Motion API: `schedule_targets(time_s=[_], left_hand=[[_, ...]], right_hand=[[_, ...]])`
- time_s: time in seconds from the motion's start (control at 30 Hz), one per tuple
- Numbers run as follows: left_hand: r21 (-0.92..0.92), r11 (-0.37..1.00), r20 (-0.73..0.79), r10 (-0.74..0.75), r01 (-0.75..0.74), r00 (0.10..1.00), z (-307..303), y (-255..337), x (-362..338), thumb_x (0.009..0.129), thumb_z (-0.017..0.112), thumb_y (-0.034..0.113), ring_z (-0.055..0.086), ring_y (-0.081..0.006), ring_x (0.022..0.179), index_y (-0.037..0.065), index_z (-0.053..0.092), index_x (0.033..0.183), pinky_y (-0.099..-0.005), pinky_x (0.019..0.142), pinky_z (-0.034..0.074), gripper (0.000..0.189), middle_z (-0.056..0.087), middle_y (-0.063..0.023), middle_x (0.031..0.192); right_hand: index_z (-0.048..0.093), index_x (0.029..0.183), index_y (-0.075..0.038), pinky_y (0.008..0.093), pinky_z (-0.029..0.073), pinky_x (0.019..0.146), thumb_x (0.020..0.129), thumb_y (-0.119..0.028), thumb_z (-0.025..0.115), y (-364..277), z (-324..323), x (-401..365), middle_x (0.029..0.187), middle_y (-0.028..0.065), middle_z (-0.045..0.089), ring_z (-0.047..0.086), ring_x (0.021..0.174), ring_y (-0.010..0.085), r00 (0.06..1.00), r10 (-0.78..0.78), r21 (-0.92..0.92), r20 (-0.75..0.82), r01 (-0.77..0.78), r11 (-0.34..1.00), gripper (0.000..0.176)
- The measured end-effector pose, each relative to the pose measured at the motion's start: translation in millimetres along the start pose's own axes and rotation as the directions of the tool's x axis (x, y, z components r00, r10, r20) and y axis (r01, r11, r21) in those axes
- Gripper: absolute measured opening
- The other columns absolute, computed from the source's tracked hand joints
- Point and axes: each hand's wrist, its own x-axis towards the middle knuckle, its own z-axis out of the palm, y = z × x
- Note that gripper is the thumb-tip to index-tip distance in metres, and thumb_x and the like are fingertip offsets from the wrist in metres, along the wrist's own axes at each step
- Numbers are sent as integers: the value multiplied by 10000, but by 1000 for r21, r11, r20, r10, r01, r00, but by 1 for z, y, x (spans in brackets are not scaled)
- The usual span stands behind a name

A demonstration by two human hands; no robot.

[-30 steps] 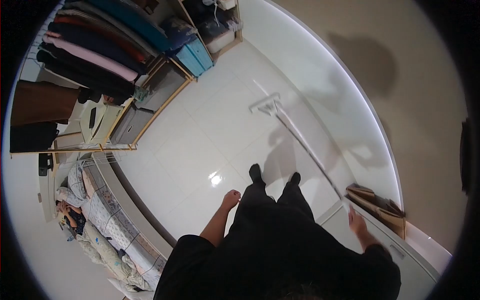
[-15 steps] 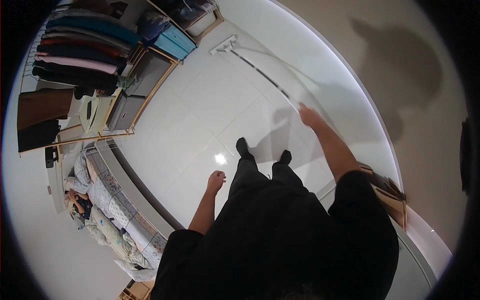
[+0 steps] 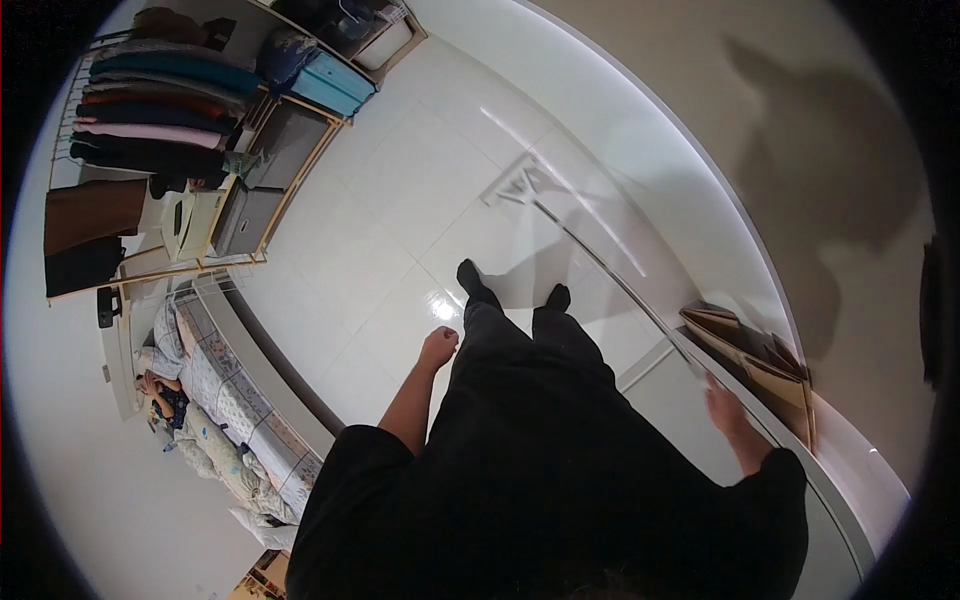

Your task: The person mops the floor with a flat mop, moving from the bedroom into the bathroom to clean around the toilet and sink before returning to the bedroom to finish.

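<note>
A white flat-headed floor mop (image 3: pixel 612 277) slants across the pale tiles, its head blurred near the wall and its long thin handle running back to my right side. At the handle's near end is my right hand (image 3: pixel 727 408), somewhat smeared by motion, its fingers closed around the pole. My left hand (image 3: pixel 439 347) hangs beside my left thigh in a loose fist; I see nothing in it. My feet in dark socks (image 3: pixel 480 285) stand on the floor just left of the handle.
Folded cardboard (image 3: pixel 750 360) leans at the right wall, close to my right hand. A clothes rack (image 3: pixel 165 130) and a blue box (image 3: pixel 330 85) stand at the upper left. On the left, a person (image 3: pixel 165 395) lies on a bed (image 3: pixel 235 385).
My right hand has come back toward my body, drawing the mop with it. The mop head has slid nearer along the wall. My left hand has shifted slightly.
</note>
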Motion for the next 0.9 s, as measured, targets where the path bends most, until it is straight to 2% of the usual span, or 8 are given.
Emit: schedule_targets(time_s=[0.07, 0.27, 0.33, 0.43, 0.5, 0.63, 0.73, 0.9], left_hand=[[107, 992, -47, 68, -63, 997, 5, 11, -1, 833, 539, 256, 653, -283, 806, 16, 632, 960, -374, 771, 505, 287, 666, -143, 844], [337, 751, -51, 617, -568, 785, 19, 144, -38, 729, 665, 132, 459, -366, 1183, 16, 396, 1283, -412, 996, 393, 626, 453, -198, 1314], [414, 588, -43, 775, -695, 630, 16, 196, -46, 708, 687, 100, 401, -385, 1231, 14, 333, 1333, -420, 1054, 332, 724, 390, -182, 1371], [550, 541, -152, 814, -636, 560, 13, 212, -20, 699, 700, 107, 438, -360, 1198, 44, 348, 1330, -412, 1041, 344, 726, 452, -163, 1320], [445, 502, 237, 732, -741, 638, 13, 220, -22, 722, 697, 115, 492, -336, 1140, 78, 435, 1275, -409, 1007, 361, 613, 528, -135, 1226], [240, 213, 509, 803, -947, 309, 89, 217, -44, 693, 628, 191, 617, -341, 847, 64, 555, 708, -418, 791, 469, 147, 629, -132, 775], [133, 182, 649, 727, -974, 224, 116, 216, -86, 688, 625, 225, 630, -347, 756, 74, 580, 722, -429, 766, 471, 161, 629, -145, 720], [174, 170, 673, 699, -970, 243, 74, 176, -85, 674, 621, 275, 639, -337, 694, 89, 604, 669, -419, 736, 477, 187, 633, -139, 686]], right_hand=[[203, 1431, -79, 529, 466, 685, 934, -243, 429, -28, 73, 100, 814, 271, 601, 602, 761, 443, 992, 71, 52, 107, -77, 996, 570], [264, 1351, 87, 488, 498, 678, 836, -140, 468, -327, 16, 293, 819, 305, 612, 619, 686, 421, 793, -565, 265, -230, 609, 747, 598], [199, 1382, 54, 486, 498, 682, 824, -141, 480, -402, -138, 188, 805, 308, 613, 618, 690, 427, 936, -348, 589, 45, 256, 766, 654], [136, 1412, 14, 513, 477, 727, 824, -122, 459, -400, -137, 174, 831, 320, 610, 611, 754, 452, 908, -420, 574, -11, 349, 740, 685], [186, 1439, -84, 515, 449, 787, 815, -167, 484, -361, -105, 158, 912, 338, 600, 586, 886, 479, 921, -389, 513, -33, 350, 784, 697], [207, 1450, -144, 461, 470, 794, 858, -218, 490, -282, -78, 49, 951, 343, 591, 598, 907, 462, 942, -264, 565, 207, 105, 818, 661], [197, 1454, -145, 442, 471, 804, 859, -206, 509, -283, -96, -28, 968, 338, 590, 602, 923, 446, 909, -151, 582, 388, -115, 805, 675], [174, 1460, -137, 433, 457, 843, 856, -196, 516, -339, -69, -17, 1000, 353, 577, 585, 971, 452, 937, -259, 557, 233, 90, 825, 696]])
